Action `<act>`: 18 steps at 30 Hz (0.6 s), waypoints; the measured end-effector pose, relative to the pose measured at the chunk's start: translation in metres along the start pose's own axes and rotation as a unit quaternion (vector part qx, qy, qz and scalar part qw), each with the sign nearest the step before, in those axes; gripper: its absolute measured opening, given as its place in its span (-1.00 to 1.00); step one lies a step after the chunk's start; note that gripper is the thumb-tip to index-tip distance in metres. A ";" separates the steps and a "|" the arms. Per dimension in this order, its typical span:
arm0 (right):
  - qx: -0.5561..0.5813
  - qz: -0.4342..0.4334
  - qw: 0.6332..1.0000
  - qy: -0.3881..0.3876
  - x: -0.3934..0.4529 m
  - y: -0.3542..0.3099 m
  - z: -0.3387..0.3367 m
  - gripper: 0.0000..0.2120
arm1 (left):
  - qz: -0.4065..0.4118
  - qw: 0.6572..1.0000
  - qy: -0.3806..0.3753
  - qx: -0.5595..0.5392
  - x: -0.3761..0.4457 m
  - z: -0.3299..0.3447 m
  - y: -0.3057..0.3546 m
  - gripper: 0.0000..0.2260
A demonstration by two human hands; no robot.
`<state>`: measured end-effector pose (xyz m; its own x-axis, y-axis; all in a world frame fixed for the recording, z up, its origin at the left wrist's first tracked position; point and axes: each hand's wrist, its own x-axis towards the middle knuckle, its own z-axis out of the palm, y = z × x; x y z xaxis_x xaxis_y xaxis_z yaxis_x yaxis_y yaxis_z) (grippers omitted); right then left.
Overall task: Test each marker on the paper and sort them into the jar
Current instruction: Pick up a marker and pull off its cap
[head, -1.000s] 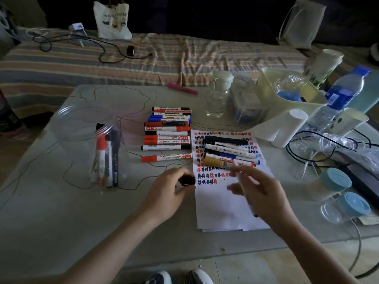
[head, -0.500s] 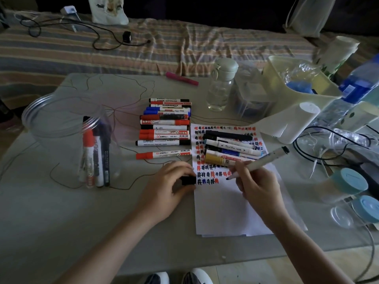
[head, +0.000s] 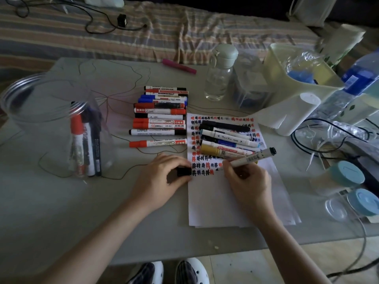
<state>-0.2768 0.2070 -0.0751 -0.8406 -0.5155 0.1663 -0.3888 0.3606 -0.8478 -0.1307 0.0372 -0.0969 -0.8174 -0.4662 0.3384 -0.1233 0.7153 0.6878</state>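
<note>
My right hand [head: 247,182] grips an uncapped white marker [head: 249,158] like a pen, its tip touching the white paper [head: 217,199] beside rows of red, blue and black test marks. My left hand [head: 162,177] pinches the marker's black cap [head: 184,171] at the paper's left edge. A row of several red, blue and black markers [head: 161,117] lies left of the paper. Several more markers [head: 227,138] lie on the paper's top. The clear plastic jar [head: 41,111] at the left holds three markers [head: 86,140] standing upright.
A clear water bottle [head: 220,72], a pink marker [head: 179,66] and a pale bin [head: 295,64] stand at the back. A paper roll [head: 287,115], cables [head: 328,140] and blue-lidded containers [head: 348,175] crowd the right. A striped bed lies beyond the table.
My right hand turned the marker into a writing grip and brought its tip down onto the paper beside the marks. The left hand stayed put with the cap.
</note>
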 end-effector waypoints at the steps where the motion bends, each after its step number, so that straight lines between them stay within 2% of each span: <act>1: -0.002 0.000 1.000 -0.001 0.000 0.000 0.000 -0.89 | 0.001 1.000 0.001 -0.001 0.000 0.000 0.000 -0.75; 8: -0.007 -0.004 1.000 -0.010 -0.001 0.001 0.002 -0.90 | -0.003 1.000 -0.004 -0.002 0.000 0.000 0.000 -0.71; 13: -0.020 -0.014 1.000 0.011 0.000 0.005 0.004 -0.80 | -0.005 1.000 -0.003 -0.005 0.000 0.002 -0.003 -0.77; 18: -0.011 -0.020 1.000 0.003 0.000 0.004 0.003 -0.86 | -0.007 1.000 0.001 -0.004 0.001 0.003 -0.005 -0.78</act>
<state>-0.2776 0.2059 -0.0803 -0.8263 -0.5250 0.2038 -0.4308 0.3562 -0.8291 -0.1324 0.0349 -0.1014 -0.8151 -0.4763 0.3298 -0.1294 0.7046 0.6977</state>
